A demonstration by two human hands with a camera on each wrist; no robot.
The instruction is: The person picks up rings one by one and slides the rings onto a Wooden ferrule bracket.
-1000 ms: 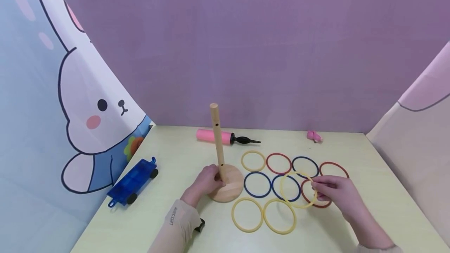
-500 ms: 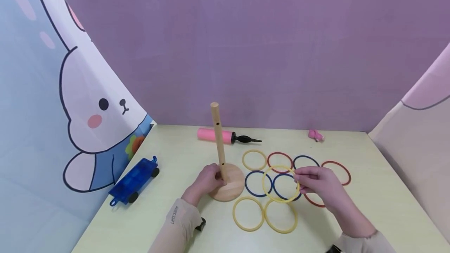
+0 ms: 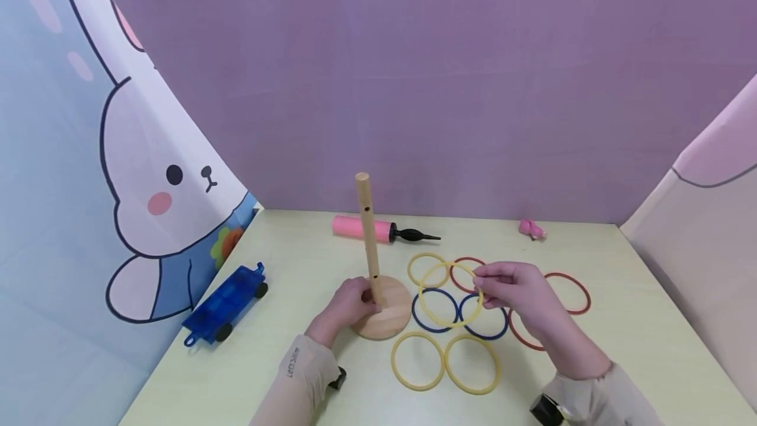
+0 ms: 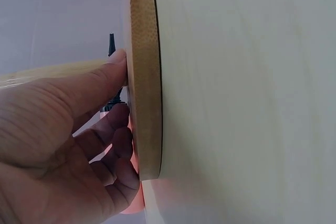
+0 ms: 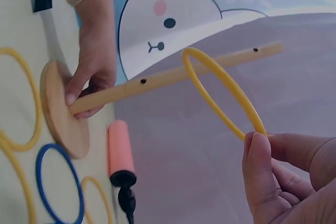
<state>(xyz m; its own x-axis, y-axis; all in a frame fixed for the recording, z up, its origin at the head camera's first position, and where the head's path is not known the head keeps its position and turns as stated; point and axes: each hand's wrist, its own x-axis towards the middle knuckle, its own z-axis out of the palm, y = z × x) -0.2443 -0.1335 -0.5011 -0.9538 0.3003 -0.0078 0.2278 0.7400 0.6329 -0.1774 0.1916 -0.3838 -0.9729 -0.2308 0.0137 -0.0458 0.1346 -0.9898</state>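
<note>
At the far left of the table [image 3: 284, 373] a blue toy car [image 3: 223, 306] lies near the rabbit backdrop [image 3: 160, 202]. To its right my left hand [image 3: 345, 304] grips the foot of the peg [image 3: 368, 229], fingers curled round the stick where it meets the round wooden base [image 3: 390, 314]; the left wrist view shows my fingertips [image 4: 118, 64] pressed against the face of the base, which lies flat on the table. The peg stands upright, with small holes along its length. Behind it, near the back wall, lies a pink pump [image 3: 362, 228] with a black nozzle. Right of the base, rings lie flat on the table: two yellow rings [image 3: 416, 361] side by side nearest me, blue rings [image 3: 434, 325] behind them, then a yellow ring and a red ring [image 3: 467, 263] further back, with more red rings [image 3: 576, 294] at the right, partly hidden by my right arm. My right hand [image 3: 514, 291] pinches a raised yellow ring [image 3: 440, 284] at its right edge between thumb and fingers; the ring is held above the table, over the blue rings and just right of the peg, not touching it. In the right wrist view the held ring sits near the upper part of the peg, tilted, apart from the stick. A small pink object [image 3: 531, 229] lies near the back edge, at the right.
</note>
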